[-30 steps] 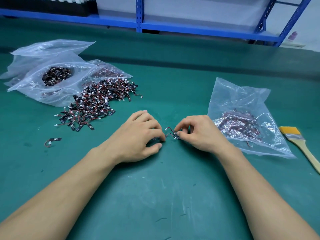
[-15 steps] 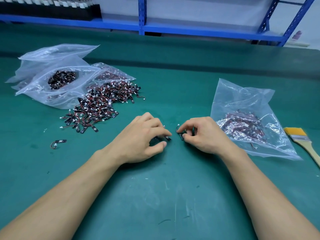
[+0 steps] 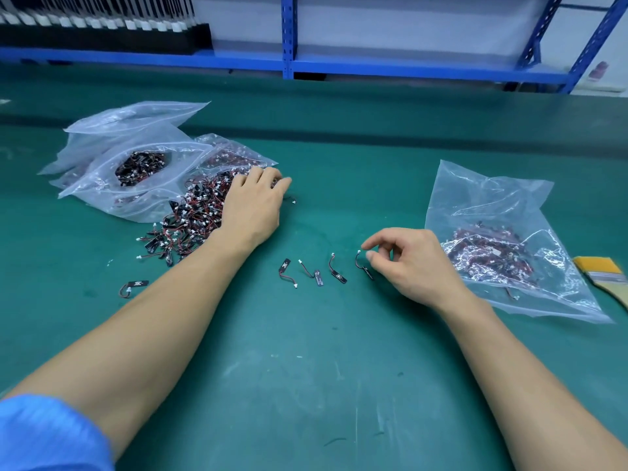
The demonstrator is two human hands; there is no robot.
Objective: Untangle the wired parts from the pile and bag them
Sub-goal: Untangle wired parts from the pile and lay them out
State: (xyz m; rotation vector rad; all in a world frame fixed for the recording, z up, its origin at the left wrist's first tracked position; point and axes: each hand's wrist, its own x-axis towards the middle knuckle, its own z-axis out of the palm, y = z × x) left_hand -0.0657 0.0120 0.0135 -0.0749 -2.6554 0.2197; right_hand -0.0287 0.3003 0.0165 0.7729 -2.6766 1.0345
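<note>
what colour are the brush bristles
Mustard yellow bristles, best seen in the head view.

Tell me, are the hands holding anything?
Left hand only rests on the pile. Right hand is at the white plug of one wired part; a pinch cannot be told.

Your left hand (image 3: 253,205) lies over the right end of the pile (image 3: 190,219), so the parts under your palm are hidden. By your right hand (image 3: 404,263), the white plug of the nearest wired part (image 3: 367,273) sits so close to your fingertips (image 3: 369,256) that you cannot tell whether they touch. Glare on the right bag (image 3: 492,205) blurs its contents into a reddish mass. The brush (image 3: 601,275) is cut off by the right edge, and your blue sleeve (image 3: 47,436) by the lower left corner.
</note>
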